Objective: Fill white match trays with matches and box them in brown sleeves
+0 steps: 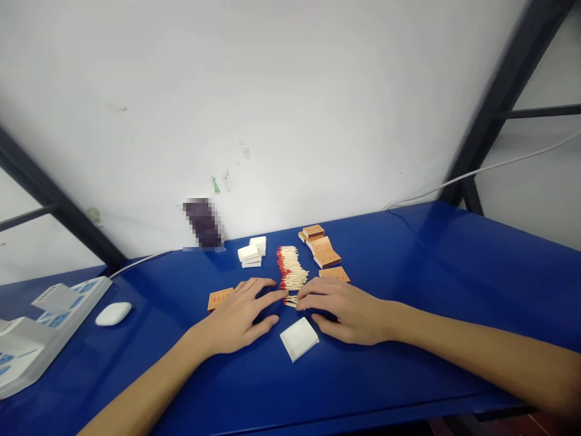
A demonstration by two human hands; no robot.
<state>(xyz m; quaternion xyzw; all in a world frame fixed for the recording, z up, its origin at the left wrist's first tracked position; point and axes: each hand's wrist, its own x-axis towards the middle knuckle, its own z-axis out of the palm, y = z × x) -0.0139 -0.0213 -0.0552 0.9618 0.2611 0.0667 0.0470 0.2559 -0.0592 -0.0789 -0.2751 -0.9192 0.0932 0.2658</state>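
Red-headed matches (293,269) lie in a long pile on the blue table, heads to the left. A few more matches (290,301) sit at the near end, between my hands. My left hand (242,316) has its fingers spread, the index fingertip at the match heads. From the other side, my right hand (345,309) reaches with outstretched fingers to the bare ends of the same matches. Neither hand visibly grips anything. A white matchbox tray (299,339) lies nearer to me. Beside my left hand is an orange matchbox (220,298), partly covered by it.
White trays (252,251) are stacked behind my left hand. Several orange matchboxes (324,251) are piled at the back right, another matchbox (334,274) near my right hand. At left are a white earbud case (113,313) and a power strip (59,330). A white wall (290,121) stands behind.
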